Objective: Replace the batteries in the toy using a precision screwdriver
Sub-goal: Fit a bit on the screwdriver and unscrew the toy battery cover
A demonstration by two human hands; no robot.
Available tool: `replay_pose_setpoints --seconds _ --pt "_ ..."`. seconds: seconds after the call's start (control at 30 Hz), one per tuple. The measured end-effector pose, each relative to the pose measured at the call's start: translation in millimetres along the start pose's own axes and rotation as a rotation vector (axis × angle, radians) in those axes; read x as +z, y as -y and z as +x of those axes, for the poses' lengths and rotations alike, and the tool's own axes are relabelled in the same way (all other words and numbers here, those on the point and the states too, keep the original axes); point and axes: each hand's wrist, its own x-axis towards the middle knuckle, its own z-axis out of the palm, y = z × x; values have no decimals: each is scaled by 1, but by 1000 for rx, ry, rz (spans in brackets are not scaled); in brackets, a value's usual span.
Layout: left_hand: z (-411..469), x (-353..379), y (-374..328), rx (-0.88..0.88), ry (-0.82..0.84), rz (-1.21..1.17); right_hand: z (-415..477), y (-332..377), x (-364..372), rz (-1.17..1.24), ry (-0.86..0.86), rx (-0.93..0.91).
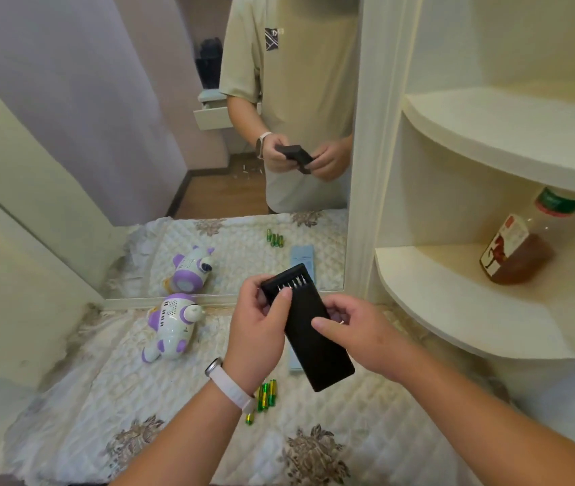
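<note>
A black screwdriver kit case [317,349] is held above the quilted table cover. Its inner tray sticks out at the far end, showing a row of metal bits [293,284]. My left hand [261,324] grips the case's far end, thumb near the bits. My right hand [359,331] holds the case's right edge with curled fingers. The white and purple toy [174,326] lies on its side to the left. Several green and yellow batteries [265,398] lie below my left wrist.
A mirror [230,135] behind the table reflects me, the toy and the batteries. A light blue sleeve [295,363] lies under the case. White corner shelves [472,299] stand to the right, with a bottle of brown liquid [521,247] on one.
</note>
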Motion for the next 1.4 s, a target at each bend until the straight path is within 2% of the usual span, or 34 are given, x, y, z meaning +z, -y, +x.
replay_pose_setpoints --seconds 0.2,0.33,0.57,0.8,1.17,1.4 --pt "21 7 -17 -13 -136 -131 10 0 -8 21 -92 64" --pt "39 3 -21 -28 -177 -182 16 -6 -15 -47 -49 152" --pt "61 -10 -13 -103 -182 -243 37 -9 -17 207 -16 164" --pt "72 -32 4 -206 -180 -306 55 -16 -13 159 51 138" --pt "93 -30 26 -266 -290 -379 63 -37 -22 153 125 239" --pt "82 -21 35 -262 -120 -291 69 -31 -8 146 208 265"
